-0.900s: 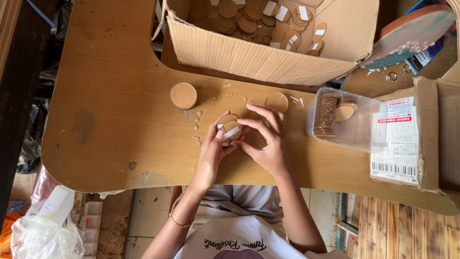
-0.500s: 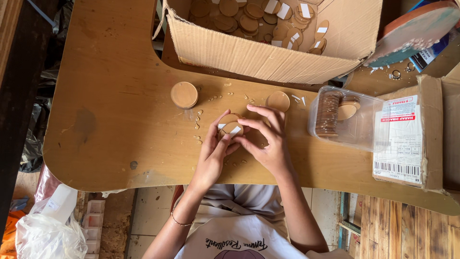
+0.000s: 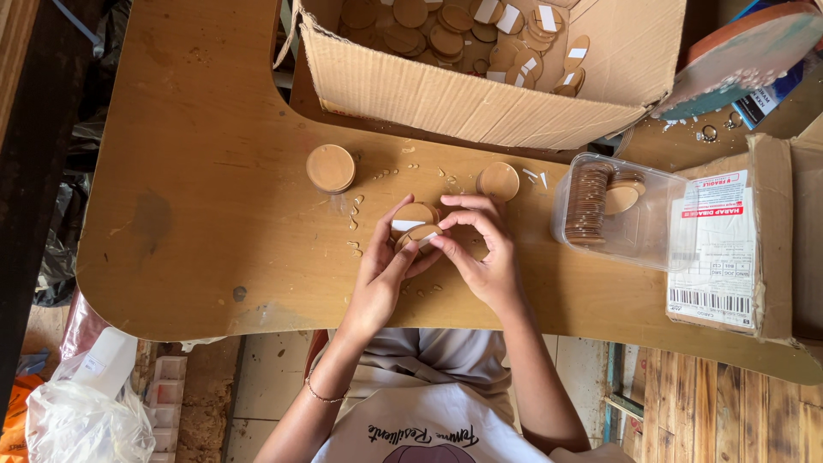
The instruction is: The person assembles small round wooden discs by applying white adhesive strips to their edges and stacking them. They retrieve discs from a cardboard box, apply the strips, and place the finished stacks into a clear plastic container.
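Just below the cardboard box, both hands have barely shifted since a moment ago: left hand pinches a small wooden disc with white tape, right hand fingertips closed on its edge. Peeling looks underway. Worn brown table, scattered crumbs; clear tub of discs right of box; tiled floor beneath.

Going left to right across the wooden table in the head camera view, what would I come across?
Stack of round wooden discs → left hand → small discs with white strips, held by both hands → right hand → clear plastic tub of discs → small cardboard box with a white label.
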